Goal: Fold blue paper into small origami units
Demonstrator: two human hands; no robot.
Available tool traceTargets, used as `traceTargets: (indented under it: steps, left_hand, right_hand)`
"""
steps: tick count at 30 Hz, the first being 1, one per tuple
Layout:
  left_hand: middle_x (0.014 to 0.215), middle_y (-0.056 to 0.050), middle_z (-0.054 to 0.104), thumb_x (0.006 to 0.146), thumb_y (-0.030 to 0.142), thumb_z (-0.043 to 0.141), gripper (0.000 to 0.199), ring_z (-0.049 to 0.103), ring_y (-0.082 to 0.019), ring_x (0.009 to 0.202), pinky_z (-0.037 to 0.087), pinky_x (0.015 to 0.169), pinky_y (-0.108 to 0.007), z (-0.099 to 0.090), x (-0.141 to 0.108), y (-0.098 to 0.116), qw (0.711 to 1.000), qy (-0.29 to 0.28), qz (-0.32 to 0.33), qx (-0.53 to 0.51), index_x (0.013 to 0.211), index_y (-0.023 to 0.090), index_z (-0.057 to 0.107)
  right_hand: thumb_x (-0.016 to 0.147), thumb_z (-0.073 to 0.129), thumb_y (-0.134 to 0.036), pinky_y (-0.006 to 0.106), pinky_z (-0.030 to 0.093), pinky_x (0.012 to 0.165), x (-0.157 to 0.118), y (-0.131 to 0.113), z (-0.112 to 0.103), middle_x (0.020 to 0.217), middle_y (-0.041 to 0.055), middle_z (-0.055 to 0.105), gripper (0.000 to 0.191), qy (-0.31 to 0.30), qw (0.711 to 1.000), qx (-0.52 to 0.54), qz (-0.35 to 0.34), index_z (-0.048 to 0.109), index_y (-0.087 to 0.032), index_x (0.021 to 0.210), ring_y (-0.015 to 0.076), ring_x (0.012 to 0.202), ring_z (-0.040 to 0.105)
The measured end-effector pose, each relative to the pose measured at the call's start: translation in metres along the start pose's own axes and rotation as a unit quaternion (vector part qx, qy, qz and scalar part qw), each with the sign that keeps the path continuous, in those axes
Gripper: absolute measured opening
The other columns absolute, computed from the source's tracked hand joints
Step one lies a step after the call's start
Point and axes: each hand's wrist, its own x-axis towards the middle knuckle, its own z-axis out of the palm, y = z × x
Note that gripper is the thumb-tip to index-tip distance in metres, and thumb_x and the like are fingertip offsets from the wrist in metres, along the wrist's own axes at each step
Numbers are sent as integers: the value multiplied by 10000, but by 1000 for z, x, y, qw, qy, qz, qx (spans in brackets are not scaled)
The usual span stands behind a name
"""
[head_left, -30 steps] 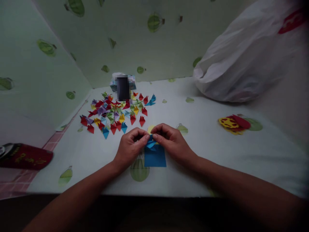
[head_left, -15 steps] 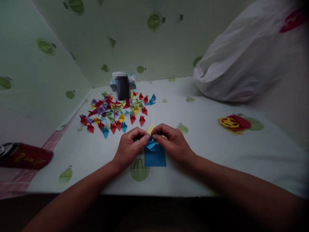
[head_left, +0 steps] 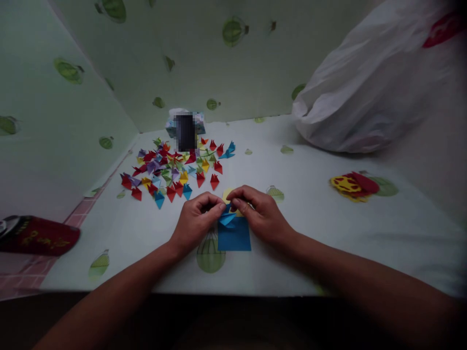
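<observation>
Between my hands is a blue folded paper crane (head_left: 227,220), its far part hidden by my fingers. My left hand (head_left: 200,214) pinches it from the left with thumb and forefinger. My right hand (head_left: 257,209) is closed, thumb and forefinger bent together at the crane's upper right edge; its exact contact is hard to make out. Under the crane lies a flat blue paper square (head_left: 234,238). Yellow paper (head_left: 229,195) shows just behind, partly covered by my fingers.
Many colourful folded paper cranes (head_left: 171,170) spread at the back left, before a tissue box (head_left: 200,122) and a blurred dark object (head_left: 186,132). A red can (head_left: 40,236) lies left. At right are red and yellow cut-outs (head_left: 352,185) and a white plastic bag (head_left: 350,97).
My right hand's fingertips have shifted slightly up and turned at the crane's edge. My left hand and the blue square stay almost in place.
</observation>
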Motion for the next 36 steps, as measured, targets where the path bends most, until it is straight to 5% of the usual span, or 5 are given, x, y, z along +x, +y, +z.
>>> traceTargets:
  steps: [11,28,36]
  left_hand:
    - [745,-16,662,837,293,678,142,577,-127,680,468,635,-243,0,-1,-2,1000,-24,10,-9,772,168,687]
    - [774,-20,668,857,275,670,116,600,-135,716,472,664,-256,0,-2,-4,998,-28,50,23,793,180,686]
    - [744,-14,665,844,293,678,141,576,-130,687,454,648,-252,-3,0,-4,1000,-13,0,2,773,172,685]
  right_hand:
    - [889,543,-116,281,410,663,0,-1,0,768,21,576,155,1,997,-55,-51,540,-186,750,144,714,535]
    - [925,520,-154,282,416,651,-1,-2,-1,730,14,582,203,1,997,-62,-41,557,-185,728,139,685,541]
    - [916,569,-193,281,453,707,0,0,-1,808,30,660,132,3,1000,-5,3,642,-170,808,147,755,605]
